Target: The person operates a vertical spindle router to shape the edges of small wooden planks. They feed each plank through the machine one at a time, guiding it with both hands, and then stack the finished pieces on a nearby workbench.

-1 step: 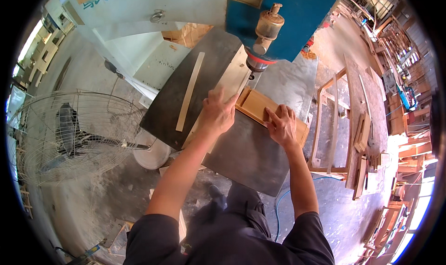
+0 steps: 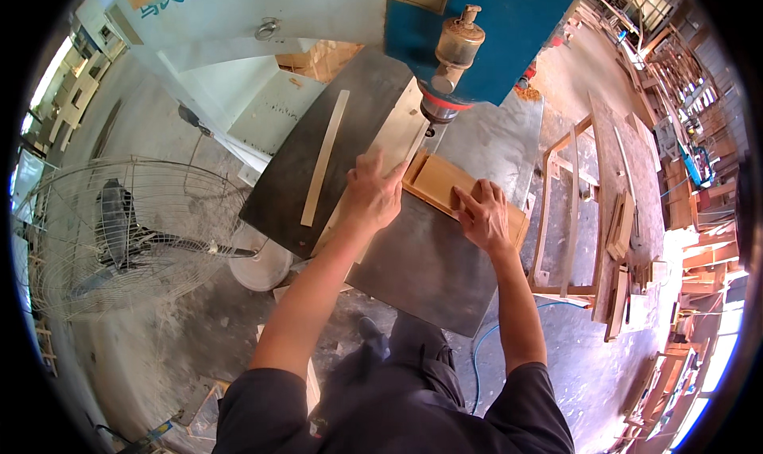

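A long light wooden strip (image 2: 395, 132) lies along the dark metal machine table (image 2: 429, 267) and passes beside the spindle (image 2: 436, 114). My left hand (image 2: 373, 193) rests over this strip with its fingers apart; one fingertip reaches the near end of a yellowish wooden board (image 2: 439, 180). That board lies flat on the table, running off to the right from the strip, with a stepped or grooved upper face. My right hand (image 2: 483, 218) holds it down, fingers over its top and thumb near its front edge. The spindle's tip sits just above the strip, beyond my left hand.
A blue machine head (image 2: 501, 32) with a dusty oil cup (image 2: 461, 42) stands over the table. Left of the strip lies a thin wooden slat (image 2: 325, 158). A wire-caged fan (image 2: 131, 235) is at left, a wooden workbench (image 2: 620, 207) at right, and a blue hose (image 2: 479, 358) runs across the floor.
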Action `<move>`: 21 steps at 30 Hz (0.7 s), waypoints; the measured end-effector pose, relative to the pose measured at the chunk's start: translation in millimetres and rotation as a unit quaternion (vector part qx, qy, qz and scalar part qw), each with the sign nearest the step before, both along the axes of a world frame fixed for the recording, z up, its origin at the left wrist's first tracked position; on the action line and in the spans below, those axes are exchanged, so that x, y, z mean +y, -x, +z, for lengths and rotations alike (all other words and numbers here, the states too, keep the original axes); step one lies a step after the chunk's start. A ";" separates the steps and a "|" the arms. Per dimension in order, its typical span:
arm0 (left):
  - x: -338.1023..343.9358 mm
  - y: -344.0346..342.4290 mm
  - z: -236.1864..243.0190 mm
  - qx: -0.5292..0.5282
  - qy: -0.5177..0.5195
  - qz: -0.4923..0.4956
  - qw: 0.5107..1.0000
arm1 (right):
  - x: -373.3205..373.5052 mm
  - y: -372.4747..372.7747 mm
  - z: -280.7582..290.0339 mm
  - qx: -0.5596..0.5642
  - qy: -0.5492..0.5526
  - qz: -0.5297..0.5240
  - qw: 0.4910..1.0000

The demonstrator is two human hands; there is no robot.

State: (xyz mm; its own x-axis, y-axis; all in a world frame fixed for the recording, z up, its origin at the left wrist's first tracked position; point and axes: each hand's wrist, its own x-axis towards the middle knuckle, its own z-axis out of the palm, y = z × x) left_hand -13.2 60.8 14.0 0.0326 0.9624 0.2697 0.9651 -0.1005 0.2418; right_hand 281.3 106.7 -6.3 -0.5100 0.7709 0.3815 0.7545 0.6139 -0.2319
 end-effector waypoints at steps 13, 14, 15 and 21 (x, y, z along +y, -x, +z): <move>-0.6 -0.7 -0.5 0.016 0.007 0.008 1.000 | -9.2 47.7 -5.3 -0.043 -0.016 -0.092 0.995; 0.4 -0.2 -1.9 0.022 0.003 0.009 1.000 | -4.4 53.0 -9.0 -0.047 -0.026 -0.107 0.993; 0.8 -0.4 -3.4 0.019 0.000 0.009 1.000 | 0.4 56.6 -11.2 -0.050 -0.036 -0.122 0.991; 0.9 -1.0 -0.5 0.003 0.010 0.007 1.000 | 30.3 58.0 -12.8 -0.032 -0.062 -0.121 0.990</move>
State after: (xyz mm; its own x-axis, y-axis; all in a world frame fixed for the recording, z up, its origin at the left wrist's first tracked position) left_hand -12.2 61.8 13.5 0.0209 0.9679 0.2504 0.9679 -0.0823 0.2375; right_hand 223.4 137.1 -19.1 -0.3419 0.8233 0.4531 0.8938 0.4338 -0.1136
